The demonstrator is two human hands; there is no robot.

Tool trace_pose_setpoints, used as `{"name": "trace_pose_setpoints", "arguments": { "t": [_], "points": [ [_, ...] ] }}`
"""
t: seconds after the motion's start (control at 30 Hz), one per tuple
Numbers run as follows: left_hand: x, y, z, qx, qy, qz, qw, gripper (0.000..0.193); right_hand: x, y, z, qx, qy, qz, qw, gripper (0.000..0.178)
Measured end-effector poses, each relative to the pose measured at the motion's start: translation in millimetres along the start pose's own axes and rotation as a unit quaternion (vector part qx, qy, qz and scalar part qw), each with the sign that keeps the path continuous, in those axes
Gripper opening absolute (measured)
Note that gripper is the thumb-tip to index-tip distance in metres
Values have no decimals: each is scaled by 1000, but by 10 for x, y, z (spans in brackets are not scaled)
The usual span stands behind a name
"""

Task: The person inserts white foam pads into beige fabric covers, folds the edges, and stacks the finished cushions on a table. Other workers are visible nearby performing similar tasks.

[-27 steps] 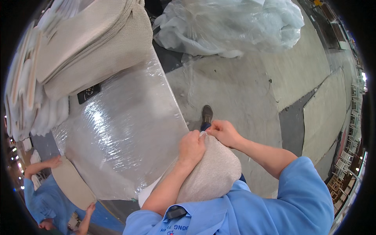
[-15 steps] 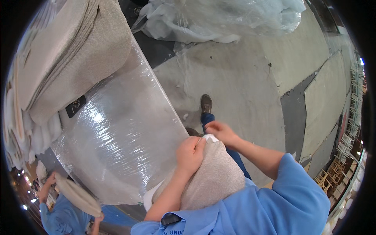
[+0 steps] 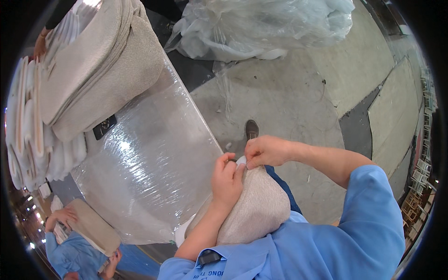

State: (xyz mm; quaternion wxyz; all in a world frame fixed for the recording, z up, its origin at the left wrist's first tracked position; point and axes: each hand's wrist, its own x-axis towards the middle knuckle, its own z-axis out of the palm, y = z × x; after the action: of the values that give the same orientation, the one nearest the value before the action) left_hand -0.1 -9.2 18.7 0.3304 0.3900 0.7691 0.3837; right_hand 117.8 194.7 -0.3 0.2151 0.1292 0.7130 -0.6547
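A beige woven-fabric cushion (image 3: 255, 205) rests against my body at the near edge of the plastic-wrapped table (image 3: 154, 172). A bit of white padding (image 3: 241, 160) shows at its far corner. My left hand (image 3: 227, 179) is closed on the cushion's edge just left of that corner, thumb on top and index finger lifted. From the right, my right hand (image 3: 268, 150) pinches the corner's fabric beside the padding. The two hands are close together, their fingertips partly hiding the corner.
Folded beige covers (image 3: 107, 88) are piled at the table's far left, with a black flat object (image 3: 104, 127) beside them. White padding sheets (image 3: 32, 121) stack farther left. A co-worker (image 3: 77, 254) holds a similar cushion at lower left. Clear plastic sheeting (image 3: 261, 28) is bunched ahead.
My right hand has come down from just beyond the corner to pinch it. My left index finger has lifted. The co-worker's cushion has turned its flat face into view.
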Motion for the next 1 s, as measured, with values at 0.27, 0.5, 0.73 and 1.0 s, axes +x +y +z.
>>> {"name": "trace_pose_setpoints", "arguments": {
  "t": [0.27,0.5,0.73,1.0],
  "points": [
    [130,83,42,7,-119,-150,982,24,-173,143,465,146,214,60,964,22],
    [293,-12,184,71,-74,-127,986,27,22,381,517,261,215,144,930,24],
    [406,-50,225,113,-95,-138,979,28,189,656,608,486,160,200,836,22],
    [401,27,217,152,-121,-150,969,21,214,667,636,632,81,244,731,18]
  ]
}}
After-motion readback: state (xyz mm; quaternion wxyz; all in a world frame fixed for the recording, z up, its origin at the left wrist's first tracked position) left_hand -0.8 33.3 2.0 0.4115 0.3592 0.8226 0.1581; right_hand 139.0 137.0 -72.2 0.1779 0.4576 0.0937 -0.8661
